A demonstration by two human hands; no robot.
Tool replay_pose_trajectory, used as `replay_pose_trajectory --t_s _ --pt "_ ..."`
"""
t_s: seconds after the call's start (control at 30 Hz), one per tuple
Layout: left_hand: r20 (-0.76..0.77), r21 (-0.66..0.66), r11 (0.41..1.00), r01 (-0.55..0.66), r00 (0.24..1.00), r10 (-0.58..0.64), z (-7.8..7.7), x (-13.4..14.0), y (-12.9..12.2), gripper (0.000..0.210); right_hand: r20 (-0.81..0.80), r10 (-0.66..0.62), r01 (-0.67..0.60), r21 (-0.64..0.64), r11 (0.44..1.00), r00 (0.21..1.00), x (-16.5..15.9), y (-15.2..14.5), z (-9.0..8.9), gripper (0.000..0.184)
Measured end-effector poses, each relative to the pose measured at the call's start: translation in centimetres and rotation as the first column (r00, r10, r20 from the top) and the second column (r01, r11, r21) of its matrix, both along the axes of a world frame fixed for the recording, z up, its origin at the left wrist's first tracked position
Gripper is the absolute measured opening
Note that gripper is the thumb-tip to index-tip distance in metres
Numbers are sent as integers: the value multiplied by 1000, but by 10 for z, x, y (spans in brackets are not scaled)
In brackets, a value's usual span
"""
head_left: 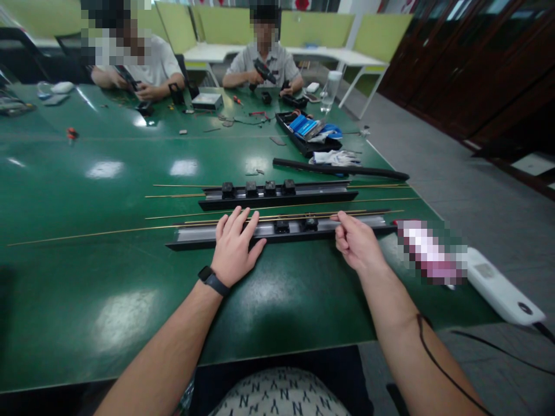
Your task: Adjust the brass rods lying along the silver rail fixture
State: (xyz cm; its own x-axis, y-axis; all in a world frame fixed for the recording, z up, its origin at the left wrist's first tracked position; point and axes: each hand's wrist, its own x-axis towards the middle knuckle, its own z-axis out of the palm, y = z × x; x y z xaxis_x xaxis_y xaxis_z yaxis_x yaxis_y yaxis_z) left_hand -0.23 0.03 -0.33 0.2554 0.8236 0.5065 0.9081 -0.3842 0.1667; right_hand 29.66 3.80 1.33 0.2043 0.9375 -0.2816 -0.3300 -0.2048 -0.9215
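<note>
Running left to right just in front of the seated worker, the near black rail (288,236) lies on the green table (299,315), its pale channel holding small black blocks (310,224). Thin brass-coloured rods (286,219) stretch along it; I can't count them from here. The left hand (237,242) lies across the rail, palm down, fingers spread and thumb well apart, gripping nothing that I can see; it hides part of the channel (something dark peeps out behind the fingers). The right hand (358,237) is curled at the other end, forefinger and thumb tip close together at the rods, but whether a rod is pinched there I cannot tell. Just beyond, a second rail (277,197) carries four blocks. Farther out are a black strip (340,169), pale gloves (333,157) and a black tray (299,137), its contents jumbled. Near the right edge, a pinkish object (429,251) is blurred into squares beside a white device (498,286), its cable cut off by the view. Two people sit opposite, their faces masked.
</note>
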Motion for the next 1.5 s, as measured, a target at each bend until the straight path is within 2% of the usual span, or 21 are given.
replay_pose_trajectory --t_s 0.2,0.87,1.27,1.5 --pt "3 -9 1000 1 1000 -1 1 1 -1 60 22 39 -39 1 999 999 1 0 -1 33" --pt "16 -26 1000 7 1000 -7 2 1 -1 60 30 6 -6 -1 1000 1000 -4 -2 3 33" --pt "23 -21 1000 9 1000 -8 1 1 -1 61 25 65 -65 -20 998 998 -5 -2 3 36" --pt "24 -31 1000 7 1000 -6 1 1 -1 61 15 -5 5 -15 1000 1000 -4 -2 5 34"
